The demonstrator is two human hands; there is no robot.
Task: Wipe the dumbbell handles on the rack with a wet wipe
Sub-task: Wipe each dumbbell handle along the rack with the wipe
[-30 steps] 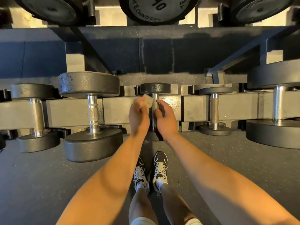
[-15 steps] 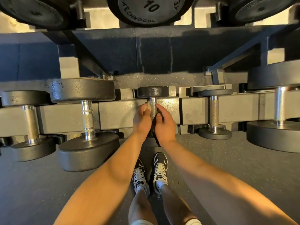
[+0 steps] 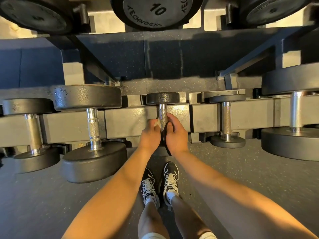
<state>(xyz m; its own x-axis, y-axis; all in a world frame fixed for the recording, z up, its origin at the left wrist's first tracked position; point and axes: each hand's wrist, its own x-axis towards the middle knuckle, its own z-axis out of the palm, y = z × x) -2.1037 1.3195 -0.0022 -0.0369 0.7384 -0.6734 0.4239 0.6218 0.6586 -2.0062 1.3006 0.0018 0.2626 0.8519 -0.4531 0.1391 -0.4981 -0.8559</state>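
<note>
While the left hand [image 3: 149, 133] pinches a wet wipe [image 3: 156, 122] in curled fingers [image 3: 151, 125] and holds it against the left side of the handle [image 3: 162, 115], the right hand [image 3: 176, 133] curls its fingers [image 3: 171, 118] round the same handle from the right. Only a pale sliver of the wipe shows. The handle is a bright, knurled steel bar on the small dumbbell [image 3: 162, 98], which lies mid-way along the scuffed grey rack rail [image 3: 131, 121], its near head mostly hidden behind the hands. Its far head is round, black and pebbled. Five dumbbells sit on this rail, two to each side of the small one, all with steel handles. Three larger black heads show on the shelf above, the middle head [image 3: 155, 11] stamped 10. The floor [image 3: 43, 204] is dark speckled rubber.
</note>
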